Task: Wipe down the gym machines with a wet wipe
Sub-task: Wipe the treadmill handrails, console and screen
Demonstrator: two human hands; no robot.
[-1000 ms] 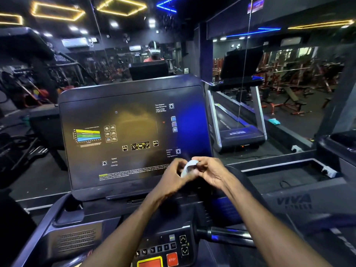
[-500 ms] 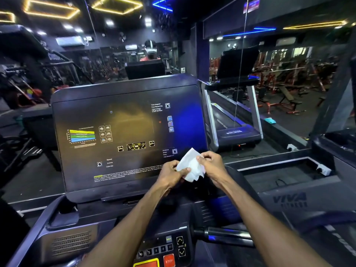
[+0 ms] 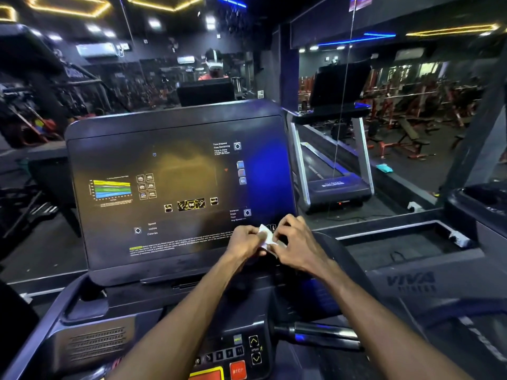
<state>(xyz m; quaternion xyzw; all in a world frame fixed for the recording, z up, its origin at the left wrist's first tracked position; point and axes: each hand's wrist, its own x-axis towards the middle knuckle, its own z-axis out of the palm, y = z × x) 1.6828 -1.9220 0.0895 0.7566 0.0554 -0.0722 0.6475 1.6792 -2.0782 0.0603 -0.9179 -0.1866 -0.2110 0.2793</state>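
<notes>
A small white wet wipe [image 3: 266,237] is pinched between both hands, bunched up in front of the lower right corner of the treadmill's dark console screen [image 3: 178,193]. My left hand [image 3: 245,240] grips its left side with curled fingers. My right hand [image 3: 295,242] pinches its right side. Most of the wipe is hidden by the fingers. Neither hand touches the screen, as far as I can tell.
Below the screen lies the control panel with arrow keys and a red stop button [image 3: 237,371]. A handlebar [image 3: 323,334] juts right. A mirror ahead reflects another treadmill [image 3: 333,171]. A neighbouring machine [image 3: 411,281] stands to the right.
The wipe was spread open half a second ago; now it is gathered small between the fingers. Both hands have stayed in front of the screen's lower right corner.
</notes>
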